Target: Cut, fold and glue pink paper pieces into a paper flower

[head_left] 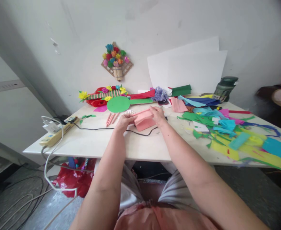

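Observation:
Both my hands hold a piece of salmon-pink crepe paper (145, 123) above the middle of the table. My left hand (126, 122) pinches its left end, and my right hand (157, 115) pinches its upper right end. Along the top edge the paper looks rolled or folded over, while the rest hangs down as a flap. To the left of my left hand lie several thin pink paper rolls (112, 118). Behind my hands is a green paddle-shaped piece (118, 104) with a long strip. A black cable (102, 128) runs across the table beneath the paper.
Scattered paper scraps (226, 127) cover the right side. A dark green bottle (225, 88) stands at the back right. On the left edge sits a power strip (51, 139) with a white charger. White sheets (185, 68) lean on the wall near a flower decoration (117, 72).

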`<action>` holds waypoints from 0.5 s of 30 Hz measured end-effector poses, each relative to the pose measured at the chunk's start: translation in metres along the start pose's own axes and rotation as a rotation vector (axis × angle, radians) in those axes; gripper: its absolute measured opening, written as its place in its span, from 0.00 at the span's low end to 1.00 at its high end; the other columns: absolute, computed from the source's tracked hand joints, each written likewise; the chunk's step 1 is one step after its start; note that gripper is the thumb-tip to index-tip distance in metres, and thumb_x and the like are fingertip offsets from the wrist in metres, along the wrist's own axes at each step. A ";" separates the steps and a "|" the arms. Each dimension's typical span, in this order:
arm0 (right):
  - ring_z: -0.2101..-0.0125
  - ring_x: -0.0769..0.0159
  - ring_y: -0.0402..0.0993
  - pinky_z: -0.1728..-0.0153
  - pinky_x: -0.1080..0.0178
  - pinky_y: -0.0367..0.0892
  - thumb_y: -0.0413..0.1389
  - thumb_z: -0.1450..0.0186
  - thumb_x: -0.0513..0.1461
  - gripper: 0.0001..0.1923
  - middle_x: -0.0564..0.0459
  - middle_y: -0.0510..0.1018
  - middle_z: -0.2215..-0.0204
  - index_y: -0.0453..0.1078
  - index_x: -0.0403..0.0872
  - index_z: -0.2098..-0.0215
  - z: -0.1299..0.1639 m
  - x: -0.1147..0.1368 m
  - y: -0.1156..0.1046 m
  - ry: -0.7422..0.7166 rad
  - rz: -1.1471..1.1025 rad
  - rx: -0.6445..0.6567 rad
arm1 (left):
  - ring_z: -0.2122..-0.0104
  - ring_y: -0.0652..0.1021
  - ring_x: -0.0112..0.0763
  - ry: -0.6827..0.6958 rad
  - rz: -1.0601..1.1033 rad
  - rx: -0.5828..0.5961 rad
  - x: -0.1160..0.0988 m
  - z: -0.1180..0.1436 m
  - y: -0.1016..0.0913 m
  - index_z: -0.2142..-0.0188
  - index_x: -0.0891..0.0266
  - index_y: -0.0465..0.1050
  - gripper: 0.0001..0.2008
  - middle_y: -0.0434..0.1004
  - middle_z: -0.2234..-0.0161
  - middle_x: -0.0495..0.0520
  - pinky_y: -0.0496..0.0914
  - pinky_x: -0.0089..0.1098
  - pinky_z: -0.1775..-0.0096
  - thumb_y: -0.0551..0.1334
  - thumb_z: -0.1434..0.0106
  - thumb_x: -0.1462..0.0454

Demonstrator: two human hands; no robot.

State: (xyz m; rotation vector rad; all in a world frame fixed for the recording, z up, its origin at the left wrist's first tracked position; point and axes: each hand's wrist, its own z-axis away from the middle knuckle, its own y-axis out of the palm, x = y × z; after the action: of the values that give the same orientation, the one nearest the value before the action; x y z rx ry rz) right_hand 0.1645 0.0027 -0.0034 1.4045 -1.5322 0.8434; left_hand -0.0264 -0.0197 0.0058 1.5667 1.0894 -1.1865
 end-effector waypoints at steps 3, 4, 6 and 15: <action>0.80 0.72 0.53 0.77 0.66 0.53 0.53 0.45 0.54 0.20 0.60 0.56 0.82 0.56 0.49 0.79 0.000 -0.001 0.001 0.003 -0.028 -0.007 | 0.77 0.73 0.24 0.001 0.018 -0.012 0.002 -0.002 -0.002 0.79 0.65 0.72 0.16 0.72 0.80 0.49 0.70 0.29 0.69 0.73 0.62 0.58; 0.80 0.72 0.53 0.77 0.66 0.53 0.53 0.45 0.55 0.20 0.60 0.56 0.82 0.56 0.49 0.79 0.000 -0.002 0.001 0.003 -0.026 -0.008 | 0.77 0.73 0.25 -0.002 0.017 -0.015 0.003 -0.003 -0.003 0.79 0.65 0.71 0.16 0.72 0.80 0.49 0.70 0.29 0.69 0.73 0.62 0.58; 0.79 0.72 0.54 0.76 0.67 0.54 0.53 0.45 0.55 0.20 0.61 0.57 0.82 0.57 0.49 0.78 0.000 -0.003 0.002 0.001 -0.018 -0.007 | 0.77 0.73 0.25 -0.009 0.016 -0.018 0.005 -0.004 -0.004 0.80 0.65 0.70 0.16 0.72 0.79 0.49 0.70 0.29 0.70 0.73 0.62 0.57; 0.79 0.72 0.57 0.76 0.67 0.56 0.56 0.47 0.55 0.20 0.60 0.60 0.82 0.60 0.48 0.77 0.002 -0.002 0.004 0.048 -0.142 0.004 | 0.78 0.71 0.22 0.055 0.100 -0.041 0.006 -0.005 -0.002 0.80 0.65 0.69 0.16 0.70 0.79 0.47 0.68 0.27 0.72 0.73 0.61 0.59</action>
State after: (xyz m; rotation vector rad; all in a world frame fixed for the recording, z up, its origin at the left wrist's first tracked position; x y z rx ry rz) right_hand 0.1605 0.0018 -0.0059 1.4668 -1.3782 0.7885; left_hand -0.0268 -0.0139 0.0007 1.6114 1.0520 -1.0531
